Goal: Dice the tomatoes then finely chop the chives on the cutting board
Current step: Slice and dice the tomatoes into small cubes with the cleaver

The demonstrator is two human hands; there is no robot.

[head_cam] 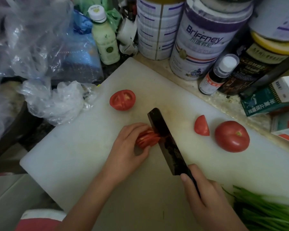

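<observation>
On the white cutting board [77, 147] my left hand [128, 147] curls around a sliced tomato piece [148, 138] and holds the slices together. My right hand [207, 197] grips the handle of a dark cleaver [165, 140], whose blade stands against the right side of those slices. A tomato half [122, 100] lies cut side up at the back of the board. To the right sit a tomato wedge [201, 125] and a whole tomato [232, 136]. Green chives [265, 212] lie at the lower right corner.
Crumpled plastic bags [53, 100] crowd the board's left edge. Behind it stand a pale green bottle [105, 39], large tins [205, 39], a small dark bottle [218, 75] and a dark jar [250, 70]. Boxes [270, 99] sit at the right.
</observation>
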